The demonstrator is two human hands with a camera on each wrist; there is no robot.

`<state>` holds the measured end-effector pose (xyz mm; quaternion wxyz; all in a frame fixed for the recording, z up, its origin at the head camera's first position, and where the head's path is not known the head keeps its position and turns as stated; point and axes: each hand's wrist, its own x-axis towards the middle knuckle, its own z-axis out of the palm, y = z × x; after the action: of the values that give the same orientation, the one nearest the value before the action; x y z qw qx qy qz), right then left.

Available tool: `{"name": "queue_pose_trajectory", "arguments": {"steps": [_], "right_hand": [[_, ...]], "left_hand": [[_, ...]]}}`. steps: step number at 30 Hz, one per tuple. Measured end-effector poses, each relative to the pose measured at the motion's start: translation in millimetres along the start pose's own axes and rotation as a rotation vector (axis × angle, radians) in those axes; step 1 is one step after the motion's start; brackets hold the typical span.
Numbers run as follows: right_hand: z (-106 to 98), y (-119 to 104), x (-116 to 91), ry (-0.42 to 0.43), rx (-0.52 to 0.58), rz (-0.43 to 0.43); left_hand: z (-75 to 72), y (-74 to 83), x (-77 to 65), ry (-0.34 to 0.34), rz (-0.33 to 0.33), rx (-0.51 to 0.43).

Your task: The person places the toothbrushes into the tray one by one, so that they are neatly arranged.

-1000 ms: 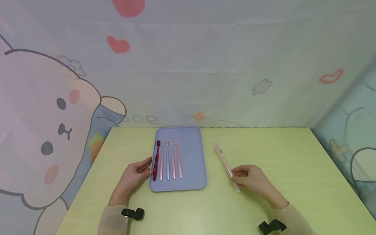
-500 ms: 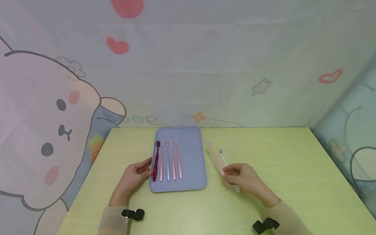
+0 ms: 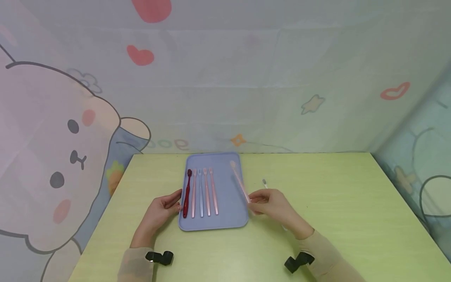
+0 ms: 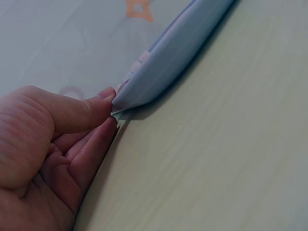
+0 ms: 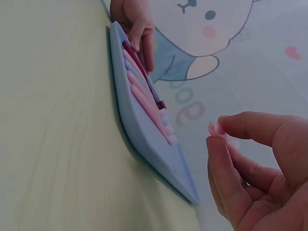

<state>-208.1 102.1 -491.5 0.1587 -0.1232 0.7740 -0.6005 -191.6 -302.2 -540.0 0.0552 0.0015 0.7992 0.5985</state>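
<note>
My right hand (image 3: 273,203) pinches a pale pink toothbrush (image 3: 240,183) by its handle, bristle end pointing away over the right part of the blue tray (image 3: 229,219). In the right wrist view only the handle end (image 5: 216,129) of that brush shows between thumb and fingertips. My left hand (image 3: 163,209) holds the tray's left edge, thumb above and fingers below in the left wrist view. On the tray's left half lie a dark red toothbrush (image 3: 187,196), a light blue toothbrush (image 3: 201,196) and several pink toothbrushes (image 3: 207,196), side by side.
A white toothbrush (image 3: 265,183) with a grey head lies on the yellow-green table (image 3: 338,188) right of the tray, mostly hidden under my right hand. A printed cloth backdrop (image 3: 267,78) rises behind the table's far edge.
My right hand has moved left with the pink toothbrush, away from the white one and over to the tray's right edge. The left hand and the tray stay put.
</note>
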Motion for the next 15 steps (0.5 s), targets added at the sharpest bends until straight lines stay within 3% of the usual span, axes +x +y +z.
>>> {"name": "queue_pose_trajectory", "arguments": {"steps": [6, 15], "right_hand": [[18, -6, 14, -0.004, 0.026, -0.011], [44, 2, 30, 0.041, 0.018, 0.008]], "left_hand": [[0.8, 1.4, -1.0, 0.007, -0.003, 0.018], [1.1, 2.8, -1.9, 0.009, -0.016, 0.019]]}}
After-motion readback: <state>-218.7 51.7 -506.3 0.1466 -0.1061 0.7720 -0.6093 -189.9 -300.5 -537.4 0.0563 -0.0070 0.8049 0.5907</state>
